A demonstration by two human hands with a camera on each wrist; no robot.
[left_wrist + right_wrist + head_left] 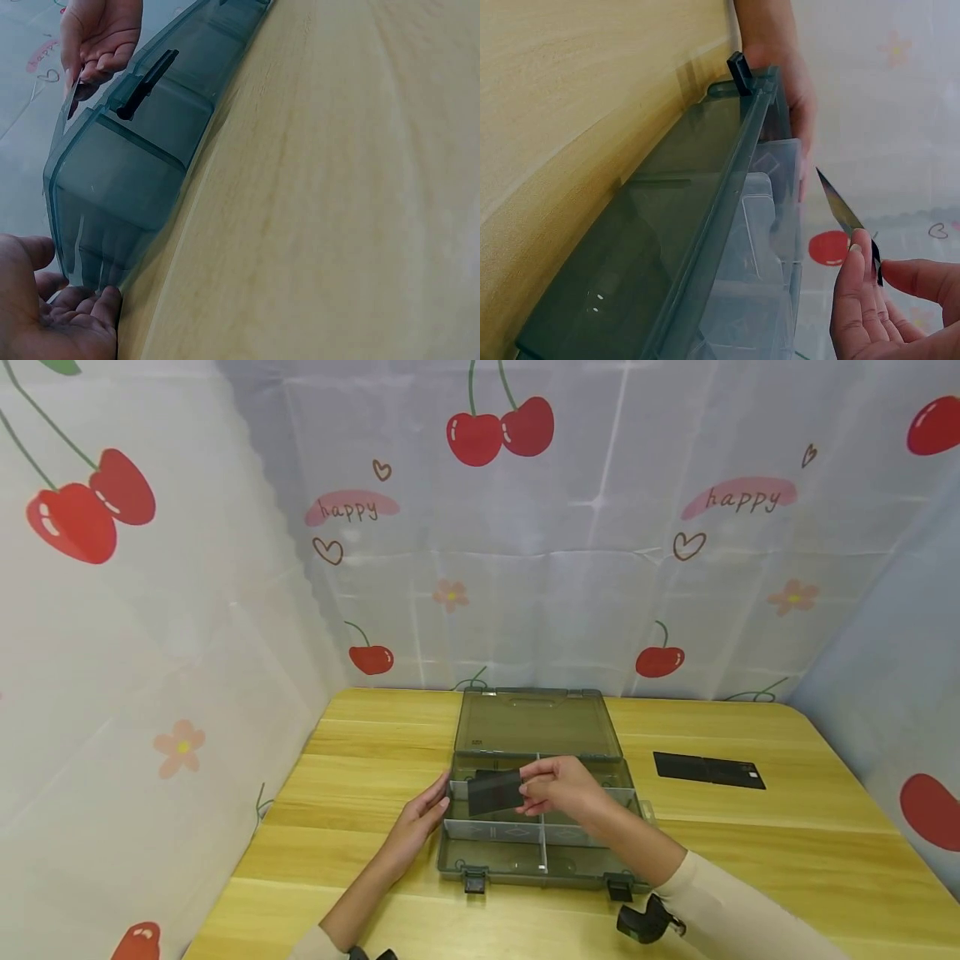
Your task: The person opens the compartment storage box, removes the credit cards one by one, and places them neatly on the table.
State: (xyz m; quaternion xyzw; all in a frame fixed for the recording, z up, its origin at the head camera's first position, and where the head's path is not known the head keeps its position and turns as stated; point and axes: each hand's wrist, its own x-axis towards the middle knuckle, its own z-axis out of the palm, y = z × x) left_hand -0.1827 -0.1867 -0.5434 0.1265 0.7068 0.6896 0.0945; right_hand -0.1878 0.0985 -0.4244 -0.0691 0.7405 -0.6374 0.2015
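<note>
A translucent grey-green compartment box point(491, 878) lies with its lid folded back on the wooden table. My right hand point(561, 789) pinches a thin dark card point(491, 795) between thumb and fingers, over the box's left compartments. In the right wrist view the card point(838, 204) appears nearly edge-on, beyond the box rim. My left hand point(416, 822) rests against the box's left side, fingertips on the outer wall. Seen from the left wrist, that hand point(64, 315) has its thumb by the upper edge and its fingers low, near the table.
Black flat pieces point(708, 770) lie on the table to the right of the box. The raised lid point(536, 727) reaches toward the cherry-printed curtain point(525, 568) behind. Two dark latches, including the left one point(474, 882), stick out at the box's front.
</note>
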